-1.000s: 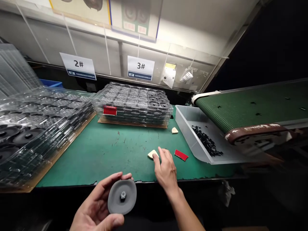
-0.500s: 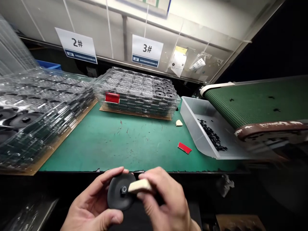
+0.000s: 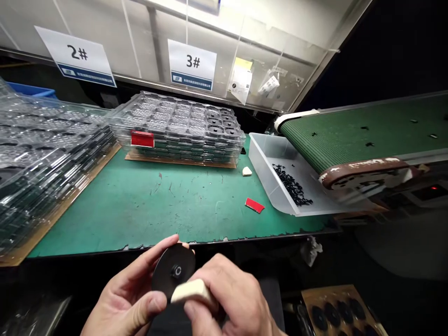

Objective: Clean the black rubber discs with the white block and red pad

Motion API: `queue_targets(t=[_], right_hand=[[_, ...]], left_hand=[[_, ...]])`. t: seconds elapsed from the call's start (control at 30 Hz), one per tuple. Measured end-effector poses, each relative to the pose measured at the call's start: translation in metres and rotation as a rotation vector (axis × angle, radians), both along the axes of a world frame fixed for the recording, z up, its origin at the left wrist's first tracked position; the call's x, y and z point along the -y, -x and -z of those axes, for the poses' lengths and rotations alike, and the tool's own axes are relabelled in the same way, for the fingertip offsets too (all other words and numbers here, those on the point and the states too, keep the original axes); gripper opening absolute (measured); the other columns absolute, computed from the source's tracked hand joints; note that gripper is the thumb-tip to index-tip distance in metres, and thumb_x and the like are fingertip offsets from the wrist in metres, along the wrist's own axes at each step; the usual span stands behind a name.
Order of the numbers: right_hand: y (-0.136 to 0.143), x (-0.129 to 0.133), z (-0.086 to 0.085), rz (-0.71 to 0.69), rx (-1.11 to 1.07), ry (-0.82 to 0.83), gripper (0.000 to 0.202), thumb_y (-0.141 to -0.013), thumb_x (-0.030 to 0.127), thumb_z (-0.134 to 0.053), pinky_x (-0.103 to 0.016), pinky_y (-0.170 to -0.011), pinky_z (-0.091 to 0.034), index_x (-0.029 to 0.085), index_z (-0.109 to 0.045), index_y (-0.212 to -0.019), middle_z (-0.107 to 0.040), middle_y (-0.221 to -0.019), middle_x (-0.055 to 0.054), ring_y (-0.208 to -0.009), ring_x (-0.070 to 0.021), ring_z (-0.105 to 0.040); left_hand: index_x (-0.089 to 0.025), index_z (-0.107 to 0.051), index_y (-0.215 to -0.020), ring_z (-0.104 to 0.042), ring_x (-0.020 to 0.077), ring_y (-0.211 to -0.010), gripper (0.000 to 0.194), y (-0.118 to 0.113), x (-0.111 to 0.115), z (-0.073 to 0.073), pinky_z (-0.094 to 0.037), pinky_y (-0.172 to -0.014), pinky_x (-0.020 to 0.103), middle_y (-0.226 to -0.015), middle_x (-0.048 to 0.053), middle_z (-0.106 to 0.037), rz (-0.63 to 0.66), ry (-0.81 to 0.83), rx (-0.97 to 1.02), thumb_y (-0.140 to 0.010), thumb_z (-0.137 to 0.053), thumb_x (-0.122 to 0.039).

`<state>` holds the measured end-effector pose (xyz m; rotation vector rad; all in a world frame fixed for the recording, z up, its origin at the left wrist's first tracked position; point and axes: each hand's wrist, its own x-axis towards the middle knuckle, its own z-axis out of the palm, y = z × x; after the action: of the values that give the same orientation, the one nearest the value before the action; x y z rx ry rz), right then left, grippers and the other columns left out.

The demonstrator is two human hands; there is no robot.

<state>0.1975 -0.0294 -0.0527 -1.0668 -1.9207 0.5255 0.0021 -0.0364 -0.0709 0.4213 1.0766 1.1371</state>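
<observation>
A round black disc with a raised centre hub is gripped at its edge by my left hand, thumb in front and fingers behind. My right hand pinches a cream-coloured block between thumb and fingers. The block's tip overlaps the lower right part of the disc; whether they touch I cannot tell. Both hands are in front of the green work surface, below its near edge.
Clear plastic trays are stacked at the back, with another stack at left. A translucent bin of small black parts sits beside a green conveyor. A red strip and a cream piece lie near the bin.
The block has moved from beside the disc's hub down to its lower edge. The disc is turned more sideways. The camera view has shifted right.
</observation>
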Motion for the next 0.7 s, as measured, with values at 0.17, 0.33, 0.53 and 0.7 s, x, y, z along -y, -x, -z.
queue_targets(t=[0.17,0.33,0.53,0.7], right_hand=[[-0.004,0.002,0.001,0.021,0.039,0.029,0.016,-0.094,0.007,-0.062,-0.028,-0.059,-0.043,0.022,-0.067,-0.096,-0.059,-0.079,0.000,-0.064,-0.0139,-0.054],[-0.003,0.002,-0.001,0.034,0.134,0.011,0.013,-0.101,0.013,-0.058,-0.030,-0.065,-0.047,0.019,-0.069,-0.102,-0.063,-0.088,-0.005,-0.072,-0.0168,-0.059],[-0.003,0.007,-0.002,0.049,0.173,-0.030,0.012,-0.095,0.010,-0.060,-0.030,-0.053,-0.036,0.020,-0.065,-0.091,-0.052,-0.077,0.000,-0.060,-0.0144,-0.045],[0.001,0.014,0.003,0.076,0.219,-0.023,0.013,-0.101,0.013,-0.056,-0.031,-0.060,-0.042,0.018,-0.067,-0.099,-0.059,-0.085,-0.005,-0.068,-0.0176,-0.053]], left_hand=[[-0.035,-0.087,-0.122,-0.077,0.0357,-0.125,0.066,0.001,0.002,0.000,-0.064,-0.096,0.027,-0.111,0.006,-0.090,0.033,0.068,0.096,-0.060,-0.106,-0.046],[-0.029,-0.089,-0.119,-0.080,0.0349,-0.118,0.059,-0.002,0.005,-0.008,-0.065,-0.097,0.028,-0.115,0.009,-0.089,0.084,0.111,0.153,-0.066,-0.102,-0.051],[-0.028,-0.091,-0.114,-0.082,0.0327,-0.115,0.052,-0.004,0.006,-0.013,-0.065,-0.094,0.025,-0.111,0.006,-0.090,0.074,0.164,0.154,-0.071,-0.098,-0.056],[-0.025,-0.091,-0.112,-0.078,0.0310,-0.121,0.051,-0.003,0.005,-0.010,-0.062,-0.098,0.022,-0.119,0.006,-0.089,0.101,0.119,0.128,-0.072,-0.097,-0.056]])
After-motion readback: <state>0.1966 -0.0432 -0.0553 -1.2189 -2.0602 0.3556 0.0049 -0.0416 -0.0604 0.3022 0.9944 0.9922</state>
